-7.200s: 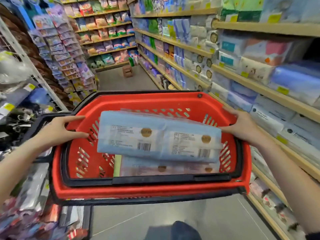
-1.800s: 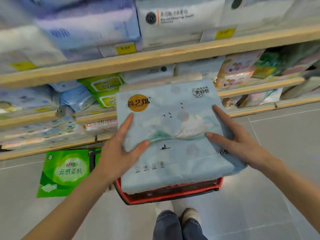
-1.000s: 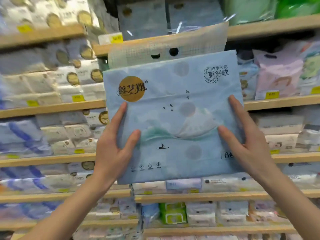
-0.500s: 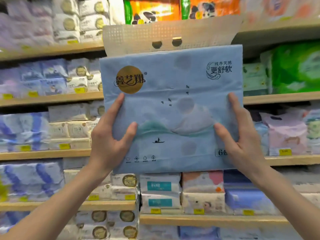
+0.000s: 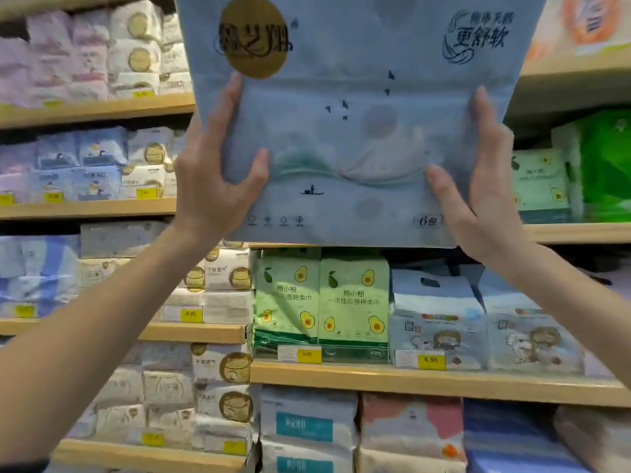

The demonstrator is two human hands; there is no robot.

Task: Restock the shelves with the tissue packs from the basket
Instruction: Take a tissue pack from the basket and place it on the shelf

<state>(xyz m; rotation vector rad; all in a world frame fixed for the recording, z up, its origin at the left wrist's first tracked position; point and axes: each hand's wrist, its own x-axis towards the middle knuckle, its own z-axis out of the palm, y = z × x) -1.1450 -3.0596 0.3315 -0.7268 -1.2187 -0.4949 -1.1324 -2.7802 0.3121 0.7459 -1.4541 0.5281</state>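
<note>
A large pale-blue tissue pack [image 5: 355,107] with a gold round logo and a mountain picture is held up high in front of the shelves, its top cut off by the frame edge. My left hand [image 5: 215,179] grips its left edge, thumb across the front. My right hand [image 5: 478,186] grips the right edge the same way. The basket is out of view.
Wooden shelves [image 5: 409,380] full of tissue packs fill the view: green avocado-print packs [image 5: 321,302] below the held pack, cartoon-print blue packs [image 5: 440,319] to their right, white packs with gold logos [image 5: 222,370] at left. Yellow price tags [image 5: 431,360] line the shelf edges.
Both hands have raised the blue pack higher and closer to the shelves; its top now leaves the frame. The view has shifted along the shelving.
</note>
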